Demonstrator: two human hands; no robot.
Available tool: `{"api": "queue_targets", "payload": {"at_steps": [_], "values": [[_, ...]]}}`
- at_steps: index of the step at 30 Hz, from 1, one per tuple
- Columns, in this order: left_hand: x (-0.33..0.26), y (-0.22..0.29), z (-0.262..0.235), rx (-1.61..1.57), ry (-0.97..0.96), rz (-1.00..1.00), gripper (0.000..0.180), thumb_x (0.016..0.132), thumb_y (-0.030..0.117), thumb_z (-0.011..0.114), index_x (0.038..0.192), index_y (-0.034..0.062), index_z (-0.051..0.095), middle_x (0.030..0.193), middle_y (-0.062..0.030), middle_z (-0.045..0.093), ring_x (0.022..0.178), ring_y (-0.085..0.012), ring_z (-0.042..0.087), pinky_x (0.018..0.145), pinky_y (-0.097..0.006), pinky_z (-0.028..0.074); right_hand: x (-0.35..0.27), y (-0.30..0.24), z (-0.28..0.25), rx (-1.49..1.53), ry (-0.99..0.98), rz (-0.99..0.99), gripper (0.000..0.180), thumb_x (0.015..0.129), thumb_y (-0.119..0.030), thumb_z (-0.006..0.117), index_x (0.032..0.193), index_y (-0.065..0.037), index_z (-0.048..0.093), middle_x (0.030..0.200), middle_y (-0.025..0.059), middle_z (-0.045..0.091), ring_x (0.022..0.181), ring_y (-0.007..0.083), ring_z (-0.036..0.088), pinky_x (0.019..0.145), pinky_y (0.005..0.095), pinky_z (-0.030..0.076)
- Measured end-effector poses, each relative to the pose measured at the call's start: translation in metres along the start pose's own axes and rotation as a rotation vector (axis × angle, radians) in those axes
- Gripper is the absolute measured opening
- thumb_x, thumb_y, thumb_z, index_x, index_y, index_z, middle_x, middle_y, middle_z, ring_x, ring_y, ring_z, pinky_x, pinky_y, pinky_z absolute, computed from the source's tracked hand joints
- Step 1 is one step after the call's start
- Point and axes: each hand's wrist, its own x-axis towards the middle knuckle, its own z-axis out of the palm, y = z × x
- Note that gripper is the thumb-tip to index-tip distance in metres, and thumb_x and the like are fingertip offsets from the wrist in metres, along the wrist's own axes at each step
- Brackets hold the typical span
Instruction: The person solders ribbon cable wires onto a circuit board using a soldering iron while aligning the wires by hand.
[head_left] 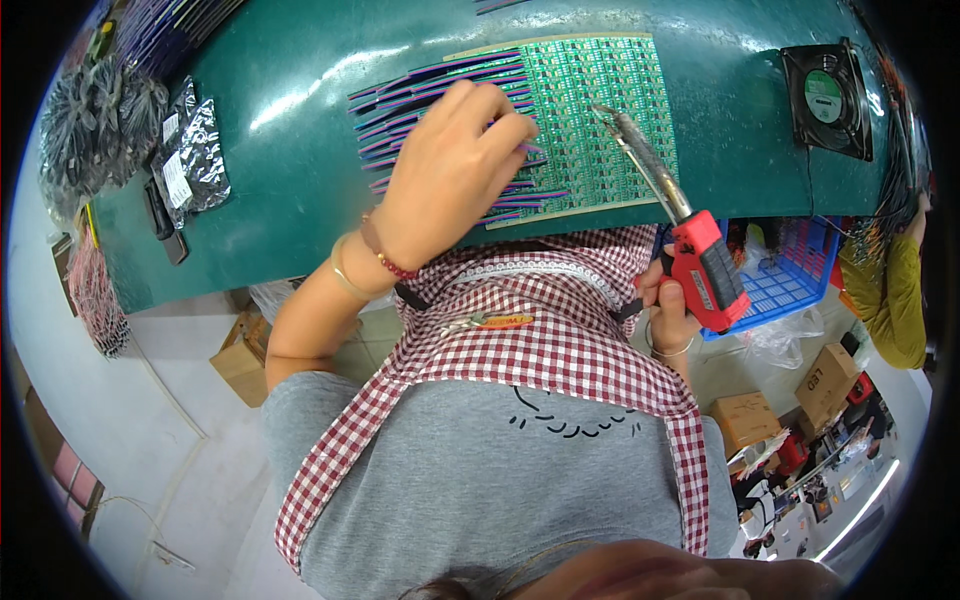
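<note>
A green panel of circuit boards (600, 75) lies on the green bench. Rows of flat multi-coloured ribbon wires (440, 82) reach across its left part, their loose ends pointing left. My left hand (455, 160) is over these wires, fingers curled in a pinch; a ribbon wire shows by the fingertips, which are partly hidden. My right hand (672, 305) grips the red and black handle of a soldering gun (705, 270). Its metal barrel slants up and left, and the tip is over the middle of the panel, right of my left hand. Whether the tip touches the panel I cannot tell.
A black square fan (826, 100) stands at the bench's right. On the left are silvery bags (192, 165), bagged dark wires (95, 125) and a black-handled tool (163, 220). A blue basket (790, 285) is below the front edge. Another person's sleeve (888, 290) shows far right.
</note>
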Motion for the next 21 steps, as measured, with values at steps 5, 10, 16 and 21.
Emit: {"api": "queue_targets", "payload": {"at_steps": [5,10,16,21], "values": [[0.0,0.061,-0.017,-1.334,-0.068,0.095,0.029,0.105,0.013,0.039,0.103,-0.0054,0.062,0.097,-0.0191,0.067,0.085,-0.0258,0.066,0.075,-0.034,0.053,0.016,-0.009,0.003,0.003,0.117,-0.128,0.048,0.094,-0.026,0.064,0.127,0.005,0.049,0.076,0.0084,0.058,0.055,0.0104,0.049,0.053,0.0237,0.044],[0.026,0.145,-0.035,-2.083,-0.113,0.48,0.034,0.106,0.023,0.034,0.122,-0.0022,0.05,0.124,-0.0146,0.051,0.103,-0.0177,0.052,0.086,-0.03,0.045,0.026,-0.016,0.003,0.136,0.131,-0.195,0.046,0.094,-0.026,0.062,0.126,0.005,0.049,0.074,0.0089,0.056,0.054,0.0102,0.046,0.052,0.0245,0.044],[0.015,0.152,-0.048,-2.442,-0.47,0.442,0.032,0.104,0.019,0.032,0.117,-0.0025,0.052,0.117,-0.0135,0.053,0.103,-0.0182,0.053,0.086,-0.032,0.044,0.028,-0.023,0.016,0.123,0.168,-0.28,0.043,0.095,-0.028,0.059,0.123,0.003,0.049,0.073,0.0083,0.055,0.051,0.0104,0.045,0.048,0.0254,0.043],[0.012,0.163,-0.055,-2.221,0.043,0.576,0.029,0.105,0.019,0.034,0.108,-0.002,0.054,0.108,-0.0093,0.057,0.097,-0.0158,0.055,0.082,-0.029,0.045,0.023,-0.025,0.023,0.156,0.224,-0.33,0.042,0.095,-0.026,0.058,0.122,0.005,0.049,0.072,0.009,0.054,0.05,0.0099,0.044,0.048,0.025,0.043]]}}
